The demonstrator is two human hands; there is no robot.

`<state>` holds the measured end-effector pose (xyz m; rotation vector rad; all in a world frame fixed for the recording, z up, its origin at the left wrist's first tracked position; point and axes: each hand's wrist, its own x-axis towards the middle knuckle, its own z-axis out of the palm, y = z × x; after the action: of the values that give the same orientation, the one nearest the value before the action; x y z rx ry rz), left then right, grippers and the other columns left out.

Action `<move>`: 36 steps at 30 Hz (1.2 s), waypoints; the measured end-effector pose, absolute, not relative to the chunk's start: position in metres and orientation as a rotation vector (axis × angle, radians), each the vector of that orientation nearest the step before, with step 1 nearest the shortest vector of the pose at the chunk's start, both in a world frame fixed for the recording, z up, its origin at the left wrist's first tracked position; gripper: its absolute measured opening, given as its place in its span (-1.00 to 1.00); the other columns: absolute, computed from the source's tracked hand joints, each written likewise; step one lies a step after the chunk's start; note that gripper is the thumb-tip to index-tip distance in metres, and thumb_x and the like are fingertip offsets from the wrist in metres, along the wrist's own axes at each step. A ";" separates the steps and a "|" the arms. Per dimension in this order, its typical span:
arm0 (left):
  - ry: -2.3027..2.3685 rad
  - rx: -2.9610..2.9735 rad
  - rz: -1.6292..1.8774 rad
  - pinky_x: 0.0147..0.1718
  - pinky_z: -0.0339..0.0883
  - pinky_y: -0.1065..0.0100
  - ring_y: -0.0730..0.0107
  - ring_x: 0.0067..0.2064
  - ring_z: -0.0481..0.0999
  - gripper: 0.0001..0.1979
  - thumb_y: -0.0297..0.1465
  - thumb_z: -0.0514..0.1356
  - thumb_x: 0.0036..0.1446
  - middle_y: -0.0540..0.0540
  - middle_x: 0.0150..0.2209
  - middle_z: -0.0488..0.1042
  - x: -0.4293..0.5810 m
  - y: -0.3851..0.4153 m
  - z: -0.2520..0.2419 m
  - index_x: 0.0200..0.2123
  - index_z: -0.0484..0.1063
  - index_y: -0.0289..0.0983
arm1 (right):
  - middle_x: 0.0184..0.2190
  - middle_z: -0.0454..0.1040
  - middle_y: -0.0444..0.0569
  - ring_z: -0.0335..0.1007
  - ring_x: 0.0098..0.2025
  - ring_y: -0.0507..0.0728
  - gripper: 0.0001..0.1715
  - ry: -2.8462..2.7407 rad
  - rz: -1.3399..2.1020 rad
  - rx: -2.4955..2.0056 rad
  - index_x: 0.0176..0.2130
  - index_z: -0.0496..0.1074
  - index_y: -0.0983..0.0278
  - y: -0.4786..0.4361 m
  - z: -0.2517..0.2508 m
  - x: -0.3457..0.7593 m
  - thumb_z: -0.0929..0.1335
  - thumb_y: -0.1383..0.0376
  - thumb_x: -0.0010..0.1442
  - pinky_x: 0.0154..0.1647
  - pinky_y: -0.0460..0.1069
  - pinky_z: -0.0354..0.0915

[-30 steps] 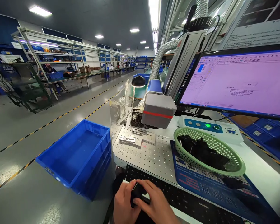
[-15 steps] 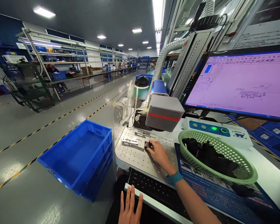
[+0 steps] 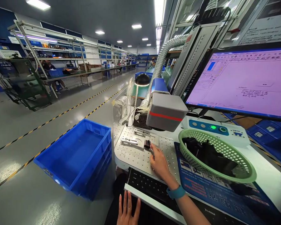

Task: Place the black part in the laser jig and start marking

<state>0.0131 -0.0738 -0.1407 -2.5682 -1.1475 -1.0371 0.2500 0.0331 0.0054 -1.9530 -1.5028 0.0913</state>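
The small black part [image 3: 147, 144] now sits in the metal fixture [image 3: 140, 141] under the laser head [image 3: 166, 112], centre frame. The right hand [image 3: 159, 162] has drawn back a little from it, fingers loosely open, holding nothing. The left hand [image 3: 127, 212] stays flat and open at the bottom edge, below the keyboard [image 3: 152, 187]. Placing looks finished.

We are losing our left hand [image 3: 127, 211] at the bottom edge, only its fingers showing. The black pieces in the green basket [image 3: 234, 178] are blurring into one dark heap. The monitor [image 3: 243, 81] is running off the right edge, its text too small for reading.
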 end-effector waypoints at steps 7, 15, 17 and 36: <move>-1.094 -2.658 -1.034 0.18 -0.05 -0.24 -0.33 0.28 -0.01 -0.05 -0.15 0.37 -0.12 -0.45 0.34 -0.21 0.009 -0.073 -0.133 0.29 0.03 -0.21 | 0.02 0.40 0.13 0.33 0.05 0.20 -0.27 -1.503 0.252 -1.898 0.27 0.05 0.30 0.026 0.020 0.262 0.14 0.40 0.10 0.06 0.17 0.30; -1.109 -2.670 -0.938 0.09 0.15 -0.26 -0.30 0.27 0.06 -0.31 -0.33 0.20 0.12 -0.45 0.34 -0.21 0.005 -0.076 -0.123 0.29 0.03 -0.19 | -0.21 0.44 0.00 0.38 -0.19 0.12 -0.72 -1.585 0.425 -1.821 -0.13 0.36 0.21 -0.062 0.022 0.242 0.18 0.15 0.31 -0.17 0.04 0.34; -1.109 -2.675 -0.939 0.08 0.18 -0.27 -0.31 0.26 0.06 -0.35 -0.33 0.17 0.15 -0.46 0.34 -0.21 0.005 -0.076 -0.121 0.28 0.03 -0.20 | -0.23 0.43 -0.02 0.37 -0.16 0.11 -0.75 -1.649 0.433 -1.809 -0.16 0.37 0.19 -0.087 0.014 0.230 0.18 0.18 0.32 -0.12 0.04 0.33; -1.109 -2.615 -0.927 0.01 0.29 -0.28 -0.33 0.24 0.10 -0.38 -0.37 0.15 0.18 -0.47 0.34 -0.23 0.007 -0.075 -0.129 0.28 0.05 -0.18 | -0.28 0.37 -0.02 0.37 -0.26 0.12 -0.70 -1.438 0.282 -1.876 -0.04 0.27 0.19 -0.076 0.010 0.248 0.20 0.11 0.30 -0.29 0.02 0.35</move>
<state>0.0070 -0.0745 -0.1288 -2.6149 -1.1090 -0.9268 0.2483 -0.0765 0.0102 -1.8763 -1.4382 0.2818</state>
